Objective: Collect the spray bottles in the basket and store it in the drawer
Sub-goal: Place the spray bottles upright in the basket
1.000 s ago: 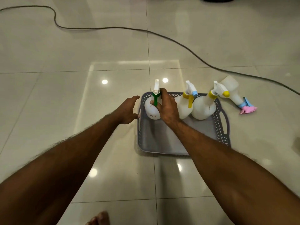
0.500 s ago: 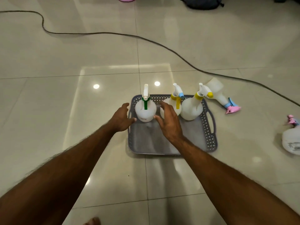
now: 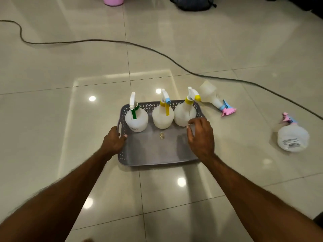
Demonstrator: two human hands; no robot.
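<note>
A grey perforated basket (image 3: 153, 154) sits on the tiled floor. Three white spray bottles stand upright along its far side: one with a green trigger (image 3: 137, 119), one with a yellow trigger and blue nozzle (image 3: 162, 117), one with a yellow collar (image 3: 184, 114). My left hand (image 3: 113, 141) grips the basket's left rim. My right hand (image 3: 201, 135) hovers over the basket's right side, fingers apart, holding nothing. A pink-topped bottle (image 3: 215, 100) lies on its side just right of the basket. Another pink-topped bottle (image 3: 292, 137) stands farther right.
A dark cable (image 3: 157, 54) snakes across the floor behind the basket. A black bag (image 3: 192, 3) and a pink container (image 3: 113, 0) sit at the far edge. A small scrap (image 3: 162, 136) lies on the basket's floor.
My right hand let go of the green-trigger bottle, which stands in the basket, and moved right across the basket. My left hand closed onto the left rim. The view tilted up.
</note>
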